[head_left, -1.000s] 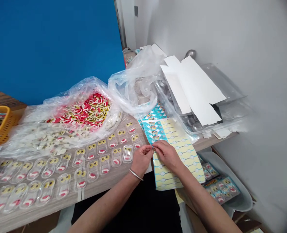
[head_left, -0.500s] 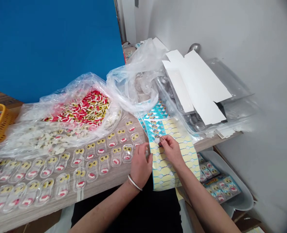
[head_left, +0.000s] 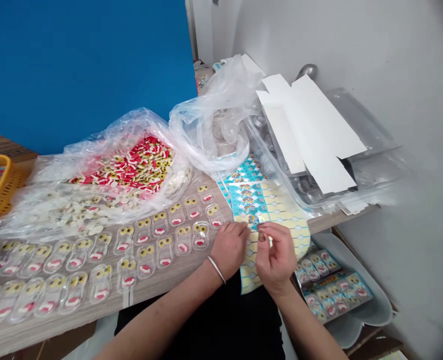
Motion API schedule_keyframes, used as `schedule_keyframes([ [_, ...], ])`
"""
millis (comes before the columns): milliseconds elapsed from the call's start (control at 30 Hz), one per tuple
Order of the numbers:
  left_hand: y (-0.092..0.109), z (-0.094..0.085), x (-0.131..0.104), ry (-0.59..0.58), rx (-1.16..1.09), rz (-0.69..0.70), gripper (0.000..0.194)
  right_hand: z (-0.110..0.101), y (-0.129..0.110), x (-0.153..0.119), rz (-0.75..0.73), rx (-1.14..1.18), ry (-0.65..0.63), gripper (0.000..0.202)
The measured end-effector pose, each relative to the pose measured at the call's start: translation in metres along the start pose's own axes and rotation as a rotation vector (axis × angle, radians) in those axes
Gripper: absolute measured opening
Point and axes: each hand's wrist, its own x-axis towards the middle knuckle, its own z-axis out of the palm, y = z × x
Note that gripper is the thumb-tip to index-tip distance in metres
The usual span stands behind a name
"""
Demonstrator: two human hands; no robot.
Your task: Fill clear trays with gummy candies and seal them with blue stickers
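My left hand (head_left: 229, 250), with a pale bangle on the wrist, is closed with its fingertips at the left end of a small blue printed sticker (head_left: 253, 221). My right hand (head_left: 276, 255) pinches the right end of that sticker. Below both hands lies the sticker sheet (head_left: 287, 205), with blue printed labels at its left top and bare yellow backing across the rest. Left of my left hand, rows of clear plastic blister shells (head_left: 183, 240) lie on the table, each with yellow eye-shaped pieces and a red-and-white mouth-shaped piece inside.
A clear bag (head_left: 131, 165) of loose red, white and yellow pieces lies behind the shells. Flat white cardboard (head_left: 319, 135) rests on a plastic bag at the right. Finished-looking packs (head_left: 337, 295) sit in a grey bin (head_left: 379, 310) below. A yellow basket (head_left: 0, 190) stands far left.
My right hand has peeled a sticker off the sheet and turned palm inward, nearer my body. My left hand has moved right, to the sticker's other end. The view has shifted slightly.
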Motion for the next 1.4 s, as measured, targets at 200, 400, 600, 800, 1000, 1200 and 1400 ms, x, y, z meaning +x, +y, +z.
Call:
schedule_keyframes([
  [200, 0.02, -0.047, -0.029, 0.31, -1.307, -0.654, 0.03, 0.029, -0.004, -0.018, -0.267, -0.031, -0.225, 0.033],
  [400, 0.001, -0.084, -0.064, 0.604, -1.36, -0.786, 0.028, 0.046, -0.031, -0.019, -0.353, 0.096, -0.534, 0.045],
  [600, -0.026, -0.119, -0.083, 0.816, -1.196, -0.737, 0.035, 0.078, -0.017, -0.005, -0.201, -0.157, -0.629, 0.037],
  [800, -0.029, -0.132, -0.098, 0.842, -1.047, -0.635, 0.033, 0.094, -0.003, -0.004, -0.279, -0.324, -0.765, 0.033],
  [1000, -0.028, -0.119, -0.109, 0.708, -0.983, -0.662, 0.033, 0.07, -0.014, -0.019, -0.307, -0.319, -0.835, 0.031],
  [1200, -0.021, -0.11, -0.111, 0.4, -0.883, -0.548, 0.035, 0.051, -0.017, -0.025, -0.24, -0.238, -0.785, 0.036],
  [1400, -0.012, -0.111, -0.112, 0.092, -0.573, -0.422, 0.047, 0.028, -0.031, -0.009, 0.093, 0.078, -0.71, 0.039],
])
